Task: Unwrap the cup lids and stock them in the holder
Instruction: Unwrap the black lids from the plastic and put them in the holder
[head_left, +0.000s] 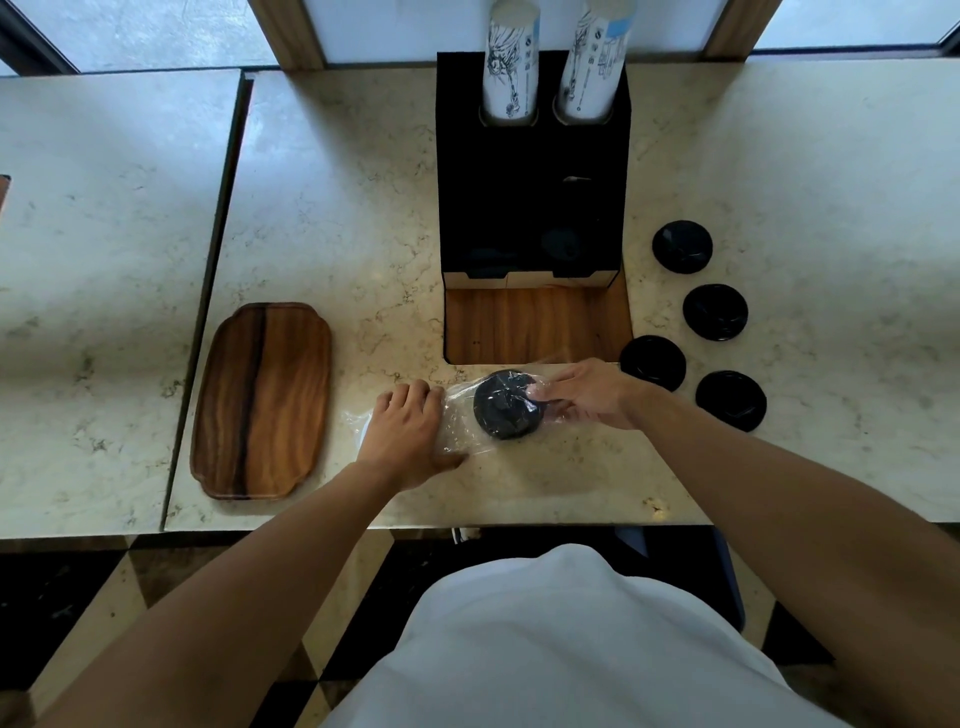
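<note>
A black cup lid (505, 406) lies inside clear plastic wrap (457, 421) on the marble counter near its front edge. My left hand (405, 431) presses flat on the wrap's left part. My right hand (587, 392) pinches the wrap at the lid's right edge. Several bare black lids (681, 253) (715, 312) (652, 362) lie on the counter to the right. The black holder (530, 171) stands behind, with two stacks of paper cups (511, 67) in its top and dark lid slots (566, 244) low at its front.
A wooden tray (262, 400) lies to the left of my hands. The holder rests on a wooden base (535, 325) right behind the wrapped lid. A seam (228, 208) separates this counter from another at the left. Windows run along the back.
</note>
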